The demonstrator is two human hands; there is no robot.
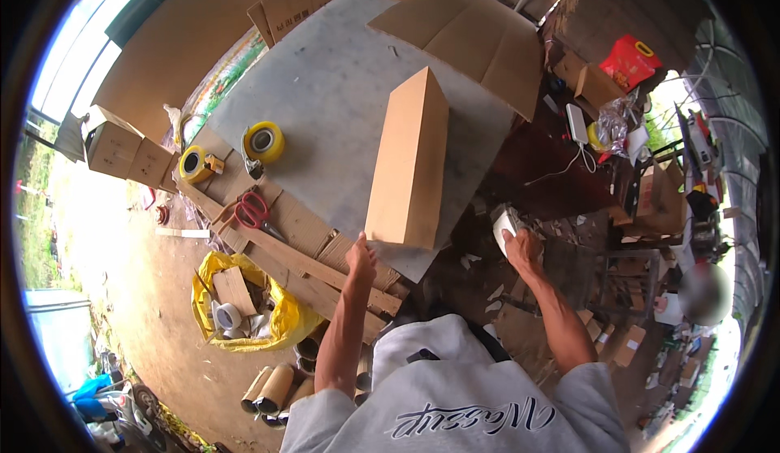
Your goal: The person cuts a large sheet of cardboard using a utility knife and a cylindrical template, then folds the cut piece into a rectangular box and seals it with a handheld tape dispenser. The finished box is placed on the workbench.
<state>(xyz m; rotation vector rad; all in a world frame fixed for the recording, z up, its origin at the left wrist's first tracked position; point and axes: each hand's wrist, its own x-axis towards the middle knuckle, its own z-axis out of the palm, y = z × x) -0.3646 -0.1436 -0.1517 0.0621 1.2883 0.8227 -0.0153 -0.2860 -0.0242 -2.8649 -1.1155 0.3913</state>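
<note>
Box [404,169] resting by table's [325,87] near corner; left hand [360,264] half-curling at its near-left corner, grip unclear. Right hand [524,250] gripping white thing [503,225]. One-sided pull possibly risking box sliding off.

Dark slanted script with a light outline ran across my grey T-shirt [479,384], upside down in the head view, large enough to read. The open-flapped brown carton [296,10] at the far end had a short row of dark characters on its side, small and hazy. The red bag [630,67] off right carried pale print, too small to make out.
</note>
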